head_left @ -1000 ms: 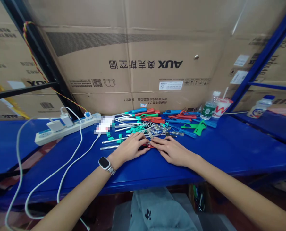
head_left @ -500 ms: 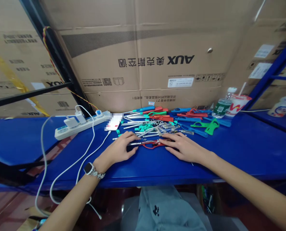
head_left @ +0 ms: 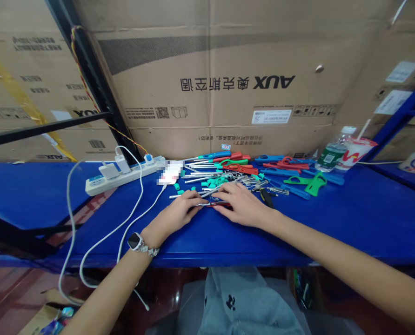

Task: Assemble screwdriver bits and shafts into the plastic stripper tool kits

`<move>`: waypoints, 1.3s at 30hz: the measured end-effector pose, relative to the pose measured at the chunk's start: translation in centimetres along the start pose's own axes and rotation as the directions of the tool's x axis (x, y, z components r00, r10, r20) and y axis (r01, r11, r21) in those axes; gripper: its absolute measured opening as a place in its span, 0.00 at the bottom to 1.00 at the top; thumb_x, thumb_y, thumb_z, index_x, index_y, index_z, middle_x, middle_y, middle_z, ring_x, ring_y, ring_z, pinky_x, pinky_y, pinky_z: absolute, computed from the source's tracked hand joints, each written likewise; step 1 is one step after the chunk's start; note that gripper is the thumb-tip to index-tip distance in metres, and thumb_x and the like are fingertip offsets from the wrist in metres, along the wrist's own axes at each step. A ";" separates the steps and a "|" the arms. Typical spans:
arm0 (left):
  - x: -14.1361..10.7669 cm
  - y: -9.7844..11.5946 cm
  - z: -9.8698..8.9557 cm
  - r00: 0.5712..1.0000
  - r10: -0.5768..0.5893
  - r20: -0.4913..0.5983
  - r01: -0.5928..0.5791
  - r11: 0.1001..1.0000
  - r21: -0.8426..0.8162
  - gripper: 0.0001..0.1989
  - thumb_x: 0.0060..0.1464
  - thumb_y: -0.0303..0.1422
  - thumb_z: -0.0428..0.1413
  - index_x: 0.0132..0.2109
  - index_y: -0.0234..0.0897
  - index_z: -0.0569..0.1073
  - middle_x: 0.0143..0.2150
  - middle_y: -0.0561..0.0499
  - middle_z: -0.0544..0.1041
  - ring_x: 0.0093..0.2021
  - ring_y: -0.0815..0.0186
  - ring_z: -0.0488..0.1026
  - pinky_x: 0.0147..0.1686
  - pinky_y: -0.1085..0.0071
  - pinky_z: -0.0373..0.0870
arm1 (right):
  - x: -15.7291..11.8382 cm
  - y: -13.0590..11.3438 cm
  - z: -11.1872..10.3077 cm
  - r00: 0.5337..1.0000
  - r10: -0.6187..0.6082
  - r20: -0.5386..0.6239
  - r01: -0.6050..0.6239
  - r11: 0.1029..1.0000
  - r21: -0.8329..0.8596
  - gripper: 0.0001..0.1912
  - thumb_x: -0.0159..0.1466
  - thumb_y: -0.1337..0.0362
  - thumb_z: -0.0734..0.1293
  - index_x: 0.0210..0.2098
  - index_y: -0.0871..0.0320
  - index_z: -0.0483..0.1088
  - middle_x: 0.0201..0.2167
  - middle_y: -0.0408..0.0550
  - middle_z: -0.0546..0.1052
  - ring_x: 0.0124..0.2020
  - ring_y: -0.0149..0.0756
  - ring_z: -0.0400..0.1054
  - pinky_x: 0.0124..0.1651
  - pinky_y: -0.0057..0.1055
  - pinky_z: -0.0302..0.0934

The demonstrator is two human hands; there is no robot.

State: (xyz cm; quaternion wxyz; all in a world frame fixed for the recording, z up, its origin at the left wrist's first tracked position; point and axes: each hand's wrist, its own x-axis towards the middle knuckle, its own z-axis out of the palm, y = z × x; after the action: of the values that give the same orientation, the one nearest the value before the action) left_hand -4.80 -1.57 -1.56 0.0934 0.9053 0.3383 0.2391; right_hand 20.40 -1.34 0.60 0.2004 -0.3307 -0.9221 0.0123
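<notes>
On the blue table, my left hand (head_left: 179,212) pinches the metal tube end of a red lighter part (head_left: 218,204). My right hand (head_left: 244,204) is closed around the red body of the same part and covers most of it. The two hands are close together, a short gap between their fingertips. Just beyond them lies a pile of metal tubes, small teal pieces (head_left: 219,181) and clear parts. A black and yellow screwdriver (head_left: 266,198) lies right of my right hand.
Red, green and blue plastic shells (head_left: 286,164) lie behind, with a bottle (head_left: 329,156) and a red-white cup (head_left: 354,153) at right. A white power strip (head_left: 130,176), cables and a phone (head_left: 170,173) sit at left. A cardboard box (head_left: 207,107) stands behind.
My right hand has moved left along the red part, closer to my left hand, and now covers more of it. The screwdriver has come into view. The camera view has shifted slightly.
</notes>
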 end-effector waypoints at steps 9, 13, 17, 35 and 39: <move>-0.1 -0.5 0.3 1.000 0.021 -0.005 -0.021 1.000 0.009 0.16 0.71 0.32 0.47 0.53 0.40 0.79 0.45 0.45 0.74 0.45 0.60 0.72 0.49 0.56 0.74 | 0.9 0.8 3.3 0.999 0.025 -0.040 -0.014 0.967 0.254 0.10 0.70 0.62 0.67 0.46 0.55 0.79 0.41 0.50 0.73 0.44 0.39 0.68 0.51 0.41 0.66; -0.1 -0.3 0.6 1.000 0.023 -0.002 -0.023 0.999 0.039 0.18 0.72 0.31 0.44 0.53 0.39 0.79 0.45 0.44 0.73 0.44 0.60 0.71 0.48 0.57 0.74 | 0.8 0.8 3.6 0.998 0.016 -0.063 0.001 0.968 0.250 0.09 0.70 0.63 0.66 0.45 0.56 0.79 0.41 0.51 0.73 0.44 0.39 0.68 0.51 0.41 0.66; -0.2 -0.3 0.7 1.000 0.018 -0.005 -0.018 0.999 0.047 0.18 0.71 0.31 0.45 0.54 0.39 0.78 0.46 0.44 0.73 0.46 0.60 0.72 0.49 0.57 0.74 | 0.9 0.7 3.6 0.998 0.017 -0.058 -0.001 0.966 0.257 0.10 0.70 0.63 0.66 0.46 0.56 0.79 0.41 0.51 0.73 0.45 0.40 0.68 0.52 0.41 0.66; 5.3 1.4 -0.3 0.996 0.032 -0.084 -0.023 0.994 0.111 0.12 0.67 0.33 0.49 0.46 0.36 0.77 0.42 0.44 0.75 0.46 0.57 0.73 0.48 0.56 0.73 | -2.9 5.6 -1.4 0.921 0.319 -0.221 -0.262 0.931 0.255 0.09 0.68 0.69 0.64 0.41 0.57 0.77 0.41 0.50 0.79 0.43 0.40 0.73 0.49 0.39 0.65; 9.3 2.1 1.0 0.995 0.083 -0.056 -0.077 0.992 0.102 0.12 0.67 0.33 0.50 0.45 0.35 0.78 0.41 0.44 0.76 0.45 0.56 0.73 0.47 0.57 0.72 | -4.5 7.1 -1.9 0.895 0.378 -0.238 -0.333 0.920 0.210 0.09 0.67 0.68 0.64 0.41 0.58 0.77 0.40 0.51 0.80 0.42 0.41 0.72 0.48 0.39 0.65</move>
State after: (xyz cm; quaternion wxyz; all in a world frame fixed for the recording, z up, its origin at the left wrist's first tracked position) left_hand 3.00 2.99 1.67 0.0282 0.9140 0.3160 0.2527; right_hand 28.54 1.24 -0.36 0.3467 -0.4749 -0.8051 0.0784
